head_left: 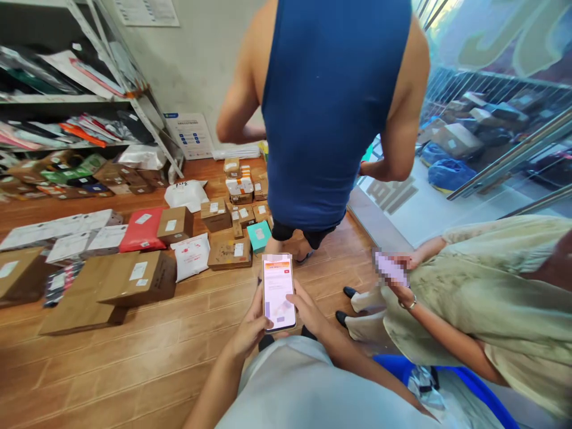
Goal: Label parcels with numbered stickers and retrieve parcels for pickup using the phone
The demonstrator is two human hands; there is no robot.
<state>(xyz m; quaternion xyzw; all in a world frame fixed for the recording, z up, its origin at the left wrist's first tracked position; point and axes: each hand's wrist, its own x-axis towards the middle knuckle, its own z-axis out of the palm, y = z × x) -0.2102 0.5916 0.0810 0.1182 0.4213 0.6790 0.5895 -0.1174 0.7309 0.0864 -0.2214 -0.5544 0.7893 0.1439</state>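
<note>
I hold a smartphone upright in front of me, its screen lit with an orange header. My left hand grips its left edge and lower corner. My right hand wraps the right edge, thumb near the screen. Beyond the phone, many parcels lie on the wooden floor: a large cardboard box, a white poly bag, a teal box and a red envelope.
A person in a blue sleeveless top stands directly ahead with back turned. To the right another person in a pale dress holds a phone. Metal shelves with packets fill the left wall. A glass door is on the right.
</note>
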